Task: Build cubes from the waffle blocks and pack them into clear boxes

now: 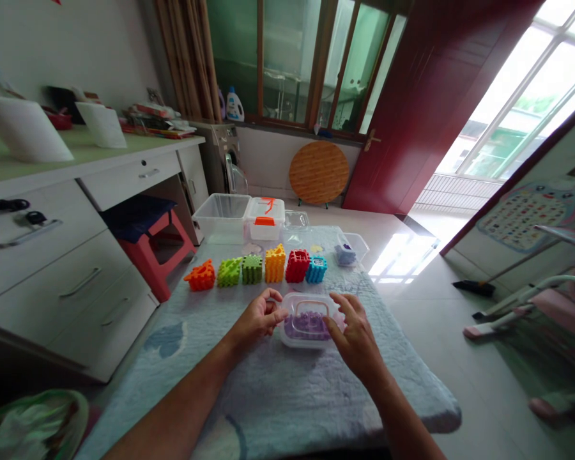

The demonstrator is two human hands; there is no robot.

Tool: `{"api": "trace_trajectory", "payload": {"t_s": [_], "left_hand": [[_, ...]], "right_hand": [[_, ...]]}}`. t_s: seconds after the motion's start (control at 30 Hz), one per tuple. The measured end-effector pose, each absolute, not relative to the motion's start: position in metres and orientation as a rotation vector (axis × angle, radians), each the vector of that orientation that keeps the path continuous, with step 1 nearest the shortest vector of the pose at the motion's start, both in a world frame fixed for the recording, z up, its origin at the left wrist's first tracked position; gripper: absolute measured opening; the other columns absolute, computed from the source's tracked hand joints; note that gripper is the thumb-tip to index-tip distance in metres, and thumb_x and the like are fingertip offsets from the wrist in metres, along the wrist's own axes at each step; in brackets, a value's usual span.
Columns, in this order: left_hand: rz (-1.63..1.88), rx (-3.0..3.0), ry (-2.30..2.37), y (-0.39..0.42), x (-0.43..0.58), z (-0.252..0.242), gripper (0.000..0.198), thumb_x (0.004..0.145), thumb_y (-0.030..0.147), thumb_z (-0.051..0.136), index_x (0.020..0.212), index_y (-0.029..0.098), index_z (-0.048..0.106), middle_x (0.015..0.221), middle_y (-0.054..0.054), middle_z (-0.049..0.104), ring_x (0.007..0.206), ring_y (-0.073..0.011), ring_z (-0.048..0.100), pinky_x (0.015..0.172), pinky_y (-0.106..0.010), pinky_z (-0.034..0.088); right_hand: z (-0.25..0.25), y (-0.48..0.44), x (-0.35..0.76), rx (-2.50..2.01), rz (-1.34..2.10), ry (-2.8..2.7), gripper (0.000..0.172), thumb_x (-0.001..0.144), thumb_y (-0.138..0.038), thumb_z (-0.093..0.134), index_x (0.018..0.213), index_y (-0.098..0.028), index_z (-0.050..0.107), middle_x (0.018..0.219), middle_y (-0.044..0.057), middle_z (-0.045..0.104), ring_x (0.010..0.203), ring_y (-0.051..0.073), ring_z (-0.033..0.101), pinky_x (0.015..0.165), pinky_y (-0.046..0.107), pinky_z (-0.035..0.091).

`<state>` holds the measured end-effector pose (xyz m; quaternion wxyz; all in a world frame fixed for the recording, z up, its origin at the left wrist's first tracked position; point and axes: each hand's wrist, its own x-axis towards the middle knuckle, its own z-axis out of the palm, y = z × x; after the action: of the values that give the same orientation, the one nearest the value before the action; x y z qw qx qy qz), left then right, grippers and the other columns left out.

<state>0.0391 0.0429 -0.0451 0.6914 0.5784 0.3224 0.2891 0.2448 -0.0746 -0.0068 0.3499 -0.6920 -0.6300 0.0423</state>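
Observation:
A small clear plastic box with a lid and a folded-down handle sits on the cloth-covered table in front of me. Purple pieces show through its lid. My left hand has its fingers curled at the box's left edge. On the opposite side, my right hand grips the right edge, thumb on the lid and fingers around the far corner. Beyond the box stands a row of knobbly block shapes: orange, light green, dark green, yellow, red and blue.
At the table's far end are an open clear bin, a white-lidded box with an orange latch, and a clear tray beside a bluish-purple piece. A red stool and a desk stand left; a chair stands right.

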Motion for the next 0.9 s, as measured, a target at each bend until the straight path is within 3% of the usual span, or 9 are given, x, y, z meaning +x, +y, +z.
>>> {"api": "trace_trajectory", "payload": {"t_s": [0.1, 0.23, 0.43, 0.57, 0.67, 0.9], "left_hand": [[0.675, 1.359, 0.732, 0.042, 0.039, -0.046, 0.04, 0.074, 0.045, 0.066, 0.095, 0.021, 0.041, 0.054, 0.012, 0.043, 0.041, -0.0049, 0.036, 0.04, -0.015, 0.031], [0.686, 1.498, 0.771, 0.038, 0.039, -0.05, 0.038, 0.081, 0.046, 0.061, 0.101, 0.022, 0.04, 0.061, 0.009, 0.046, 0.049, -0.0068, 0.041, 0.044, -0.016, 0.034], [0.654, 1.43, 0.745, 0.035, 0.043, -0.052, 0.044, 0.082, 0.051, 0.058, 0.107, 0.023, 0.037, 0.062, 0.009, 0.046, 0.049, -0.0073, 0.04, 0.043, -0.016, 0.034], [0.639, 1.373, 0.717, 0.035, 0.045, -0.054, 0.045, 0.082, 0.051, 0.058, 0.109, 0.022, 0.038, 0.062, 0.009, 0.049, 0.046, -0.0064, 0.039, 0.043, -0.016, 0.032], [0.649, 1.358, 0.709, 0.035, 0.045, -0.055, 0.045, 0.082, 0.051, 0.059, 0.111, 0.022, 0.038, 0.059, 0.011, 0.044, 0.043, -0.0059, 0.035, 0.042, -0.016, 0.029], [0.806, 1.674, 0.847, 0.024, 0.043, -0.04, 0.038, 0.085, 0.037, 0.053, 0.117, 0.021, 0.041, 0.058, 0.01, 0.04, 0.05, -0.0095, 0.04, 0.052, -0.02, 0.03]], "right_hand": [[-0.013, -0.085, 0.247, -1.921, 0.124, -1.524, 0.062, 0.084, -0.045, 0.058, 0.136, -0.015, 0.043, 0.124, 0.015, 0.055, 0.116, 0.029, 0.052, 0.095, 0.045, 0.047], [-0.012, -0.094, 0.244, -2.063, 0.264, -1.486, 0.078, 0.085, -0.052, 0.053, 0.147, -0.012, 0.027, 0.115, 0.013, 0.062, 0.104, 0.028, 0.061, 0.09, 0.045, 0.049], [-0.011, -0.092, 0.245, -2.142, 0.273, -1.393, 0.076, 0.086, -0.053, 0.05, 0.143, -0.005, 0.034, 0.114, 0.017, 0.063, 0.09, 0.025, 0.065, 0.084, 0.039, 0.049], [-0.014, -0.091, 0.249, -2.103, 0.416, -1.428, 0.062, 0.089, -0.052, 0.046, 0.134, -0.01, 0.047, 0.081, 0.007, 0.068, 0.071, 0.022, 0.065, 0.065, 0.031, 0.048], [-0.013, -0.09, 0.249, -2.086, 0.441, -1.438, 0.063, 0.089, -0.051, 0.046, 0.135, -0.008, 0.046, 0.066, 0.001, 0.063, 0.064, 0.021, 0.062, 0.06, 0.029, 0.045], [-0.008, -0.091, 0.241, -2.172, 0.235, -1.514, 0.063, 0.091, -0.046, 0.046, 0.141, -0.009, 0.037, 0.071, 0.003, 0.066, 0.069, 0.023, 0.065, 0.062, 0.029, 0.044]]}}
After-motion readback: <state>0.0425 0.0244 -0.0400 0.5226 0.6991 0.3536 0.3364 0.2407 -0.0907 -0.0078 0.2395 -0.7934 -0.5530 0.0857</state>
